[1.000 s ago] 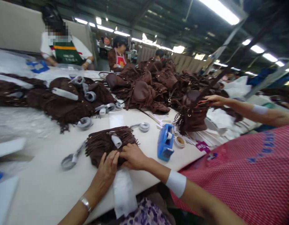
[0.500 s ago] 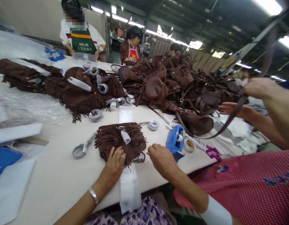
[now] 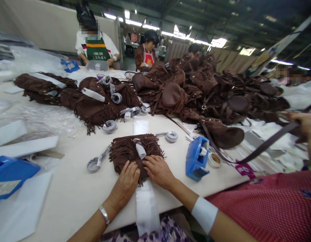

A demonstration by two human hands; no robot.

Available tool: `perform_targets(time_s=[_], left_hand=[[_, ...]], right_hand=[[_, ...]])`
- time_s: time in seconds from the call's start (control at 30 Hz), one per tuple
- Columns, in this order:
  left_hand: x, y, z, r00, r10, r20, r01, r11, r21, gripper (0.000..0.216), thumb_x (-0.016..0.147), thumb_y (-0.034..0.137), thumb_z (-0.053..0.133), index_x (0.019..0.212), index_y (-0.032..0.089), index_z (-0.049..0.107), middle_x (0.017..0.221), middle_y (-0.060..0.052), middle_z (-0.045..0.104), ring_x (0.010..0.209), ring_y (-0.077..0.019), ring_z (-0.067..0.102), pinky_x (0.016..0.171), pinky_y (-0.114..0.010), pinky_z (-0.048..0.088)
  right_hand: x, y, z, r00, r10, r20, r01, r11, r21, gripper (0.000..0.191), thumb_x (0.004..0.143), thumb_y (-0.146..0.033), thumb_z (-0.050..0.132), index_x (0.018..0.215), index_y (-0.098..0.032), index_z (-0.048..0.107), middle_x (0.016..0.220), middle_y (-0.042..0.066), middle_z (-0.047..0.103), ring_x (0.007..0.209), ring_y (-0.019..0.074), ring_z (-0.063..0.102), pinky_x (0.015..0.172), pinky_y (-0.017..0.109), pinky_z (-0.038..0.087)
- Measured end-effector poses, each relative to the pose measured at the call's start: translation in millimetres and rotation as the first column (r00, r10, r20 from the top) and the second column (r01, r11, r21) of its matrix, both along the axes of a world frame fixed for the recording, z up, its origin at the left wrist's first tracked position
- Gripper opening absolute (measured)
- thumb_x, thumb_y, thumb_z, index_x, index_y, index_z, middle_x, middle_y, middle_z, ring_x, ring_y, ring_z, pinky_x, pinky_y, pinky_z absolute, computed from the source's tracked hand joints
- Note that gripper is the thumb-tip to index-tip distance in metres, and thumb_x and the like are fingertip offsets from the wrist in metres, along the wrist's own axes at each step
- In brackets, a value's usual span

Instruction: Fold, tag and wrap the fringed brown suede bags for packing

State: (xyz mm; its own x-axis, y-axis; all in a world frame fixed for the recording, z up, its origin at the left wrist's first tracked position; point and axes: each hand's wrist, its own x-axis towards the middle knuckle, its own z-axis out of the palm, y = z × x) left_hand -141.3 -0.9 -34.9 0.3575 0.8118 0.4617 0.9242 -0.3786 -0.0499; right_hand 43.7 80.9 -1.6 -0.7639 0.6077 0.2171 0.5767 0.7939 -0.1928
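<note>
A small brown fringed bag lies flat on the white table, with a white paper tag rolled on top. My left hand rests on the bag's near edge, its fingers curled down onto the suede. Next to it, my right hand lies on the bag with its fingers stretched flat toward the left. A white paper strip runs from under the bag over the table's front edge. The bag's grey-wrapped strap trails out to the left.
A blue tape dispenser and a tape roll stand just right of my hands. A heap of brown fringed bags fills the far side. A co-worker's hand at the right holds a dark strap. A blue box sits at left. People work across the table.
My right hand, which had moved off toward the tape dispenser, is back on the bag beside my left hand. The co-worker's hand with the strap has dropped lower at the right.
</note>
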Motion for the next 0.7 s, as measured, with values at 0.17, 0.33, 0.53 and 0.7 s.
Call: perform_targets(time_s=[0.17, 0.33, 0.53, 0.7], left_hand=[[-48, -16, 23.7, 1.000, 0.021, -0.022, -0.023, 0.994, -0.107, 0.015, 0.088, 0.019, 0.052, 0.100, 0.015, 0.060, 0.110, -0.011, 0.062, 0.122, -0.0299, 0.051, 0.115, -0.055, 0.033], [-117, -42, 59.6, 0.860, 0.494, 0.125, -0.486, 0.869, -0.091, 0.026, 0.094, 0.036, 0.044, 0.101, 0.015, 0.057, 0.106, -0.014, 0.061, 0.105, -0.0318, 0.057, 0.093, -0.053, 0.050], [-34, -16, 67.8, 0.997, 0.055, 0.055, -0.052, 0.997, -0.064, 0.038, 0.094, 0.016, 0.042, 0.131, 0.017, 0.051, 0.137, -0.013, 0.055, 0.135, -0.0267, 0.043, 0.111, -0.048, 0.039], [-6, 32, 38.5, 0.994, -0.087, -0.071, 0.069, 0.973, -0.219, 0.036, 0.098, 0.030, 0.045, 0.129, 0.019, 0.057, 0.132, -0.008, 0.062, 0.128, -0.0244, 0.051, 0.116, -0.050, 0.030]], right_hand=[[-1, -1, 3.4, 0.999, -0.013, -0.030, 0.011, 0.999, -0.039, 0.028, 0.097, -0.029, 0.051, 0.123, -0.022, 0.059, 0.129, 0.006, 0.060, 0.118, 0.0231, 0.050, 0.101, 0.042, 0.040], [1, 1, 0.4, 0.998, -0.021, -0.062, 0.017, 0.998, -0.061, 0.027, 0.096, -0.029, 0.053, 0.122, -0.023, 0.059, 0.129, 0.007, 0.060, 0.118, 0.0234, 0.050, 0.100, 0.042, 0.039], [1, 1, -5.0, 0.994, -0.036, -0.098, 0.028, 0.996, -0.082, 0.028, 0.095, -0.026, 0.053, 0.122, -0.021, 0.059, 0.131, 0.008, 0.059, 0.120, 0.0256, 0.049, 0.103, 0.045, 0.037], [0, 2, -5.8, 0.995, -0.041, -0.096, 0.032, 0.994, -0.100, 0.030, 0.095, -0.024, 0.052, 0.125, -0.021, 0.058, 0.133, 0.008, 0.059, 0.121, 0.0257, 0.048, 0.106, 0.046, 0.036]])
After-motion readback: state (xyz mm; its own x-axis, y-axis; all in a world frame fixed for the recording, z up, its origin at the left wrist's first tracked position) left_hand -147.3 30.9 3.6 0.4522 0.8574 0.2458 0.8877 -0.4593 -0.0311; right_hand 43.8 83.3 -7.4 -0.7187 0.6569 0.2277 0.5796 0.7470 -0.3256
